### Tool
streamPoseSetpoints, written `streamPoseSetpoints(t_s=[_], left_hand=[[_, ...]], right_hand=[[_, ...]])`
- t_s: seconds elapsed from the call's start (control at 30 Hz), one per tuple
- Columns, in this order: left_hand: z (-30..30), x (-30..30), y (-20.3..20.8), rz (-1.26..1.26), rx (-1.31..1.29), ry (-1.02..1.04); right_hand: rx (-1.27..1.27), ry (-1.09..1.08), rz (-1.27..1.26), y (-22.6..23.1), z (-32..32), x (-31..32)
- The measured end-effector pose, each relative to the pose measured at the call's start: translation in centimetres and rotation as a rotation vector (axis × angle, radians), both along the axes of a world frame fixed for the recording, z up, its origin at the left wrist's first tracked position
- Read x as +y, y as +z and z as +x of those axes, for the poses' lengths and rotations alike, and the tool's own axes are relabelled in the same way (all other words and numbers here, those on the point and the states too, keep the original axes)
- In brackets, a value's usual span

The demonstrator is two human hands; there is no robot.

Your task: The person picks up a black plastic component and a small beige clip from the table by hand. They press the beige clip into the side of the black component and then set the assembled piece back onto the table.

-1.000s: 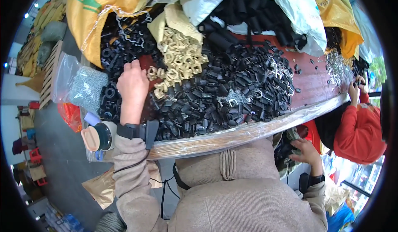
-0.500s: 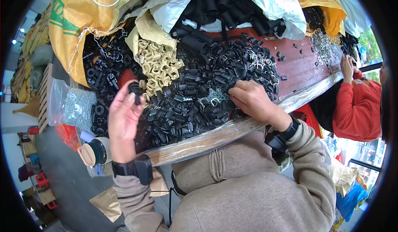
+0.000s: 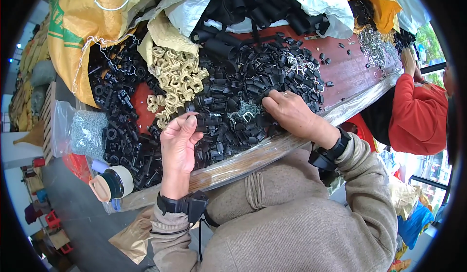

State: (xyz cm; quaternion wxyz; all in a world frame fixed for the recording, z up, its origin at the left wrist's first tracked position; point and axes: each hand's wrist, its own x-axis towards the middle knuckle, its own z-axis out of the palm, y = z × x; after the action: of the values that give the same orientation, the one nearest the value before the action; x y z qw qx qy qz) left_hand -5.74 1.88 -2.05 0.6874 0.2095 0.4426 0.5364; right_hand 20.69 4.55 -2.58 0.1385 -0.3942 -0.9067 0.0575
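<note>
Over the left part of a heap of small black plastic clips (image 3: 233, 87), my left hand (image 3: 177, 143) has its thumb and fingers pinched together on a black plastic part (image 3: 203, 125), mostly covered by the fingers. My right hand (image 3: 293, 114) is bent down onto the heap with its fingers bunched; what they hold, if anything, is hidden. Between the two hands lies a small pile of grey metal screws (image 3: 247, 110). Beige plastic rings (image 3: 177, 85) spill from a sack just beyond my left hand.
Black fittings (image 3: 114, 111) lie at the left beside a bag of screws (image 3: 88, 132) and a tape roll (image 3: 119, 181). A white sack (image 3: 311, 0) with black tubes (image 3: 219, 48) stands behind. A wrapped table edge (image 3: 253, 156) runs in front. A co-worker in red (image 3: 419, 114) works at right.
My left hand has moved right, toward the clip heap, carrying a black ribbed part that showed more plainly before. My right hand stays at nearly the same place. The whole view has shifted slightly.
</note>
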Motion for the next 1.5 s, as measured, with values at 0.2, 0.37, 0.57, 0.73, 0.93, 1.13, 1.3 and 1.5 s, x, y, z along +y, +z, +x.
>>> streamPoseSetpoints(t_s=[0.2,0.37,0.57,0.73,0.93,1.13,1.3,1.5], left_hand=[[1.2,-0.2,0.1,-0.057,-0.127,0.006],[1.6,-0.8,0.0,-0.201,-0.363,-0.026],[2.8,-1.7,-0.1,-0.212,-0.435,-0.138],[3.7,-2.3,0.2,-0.218,-0.379,-0.178],[4.4,-2.6,-0.3,-0.146,-0.400,-0.299],[4.4,-2.6,-0.3,-0.147,-0.367,-0.338],[4.6,-2.7,0.1,-0.164,-0.350,-0.324],[4.7,-2.7,-0.6,-0.168,-0.370,-0.325]], right_hand=[[-0.055,0.019,0.006,-0.2,0.0,0.1],[-0.160,0.025,0.098,0.1,0.0,0.1],[-0.170,0.071,0.053,1.1,0.1,0.0],[-0.231,0.061,0.089,1.2,-0.2,-0.3],[-0.259,0.014,0.129,0.9,-0.2,-0.1],[-0.267,0.022,0.207,0.9,-0.1,0.2],[-0.267,-0.014,0.133,1.0,-0.3,-0.1],[-0.007,0.073,0.012,0.3,-0.3,0.2]])
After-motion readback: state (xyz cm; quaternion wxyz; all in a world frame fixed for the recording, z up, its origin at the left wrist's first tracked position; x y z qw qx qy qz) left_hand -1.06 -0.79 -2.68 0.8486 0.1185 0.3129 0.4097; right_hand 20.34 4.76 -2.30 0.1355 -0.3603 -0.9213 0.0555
